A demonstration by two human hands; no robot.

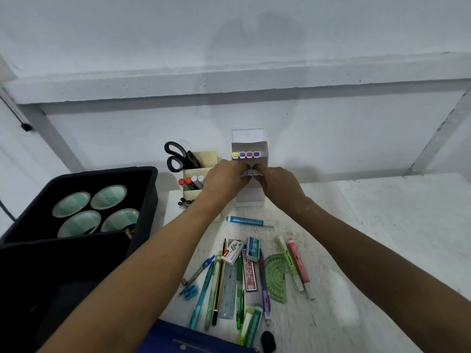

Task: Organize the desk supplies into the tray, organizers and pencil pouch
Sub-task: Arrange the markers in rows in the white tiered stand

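A white tiered organizer [248, 140] stands at the back of the desk; its upper tier holds a row of markers [246, 154] with yellow, purple and pink caps. My left hand [225, 177] and my right hand [276, 180] meet at the lower tier, fingers closed around pale-capped markers [249, 172]. A cream organizer [201, 163] to the left holds black scissors [178, 156] and red and white tubes [191, 182]. Loose pens, pencils, staple boxes [242, 249], a ruler and a green protractor [275, 276] lie near me. A blue pencil pouch [193, 338] sits at the bottom edge.
A black tray [150, 189] with round tape rolls [89, 210] fills the left side. A blue marker [246, 221] lies behind the loose pile; a green and a pink highlighter [298, 263] lie to the right. A white wall rises behind the organizers.
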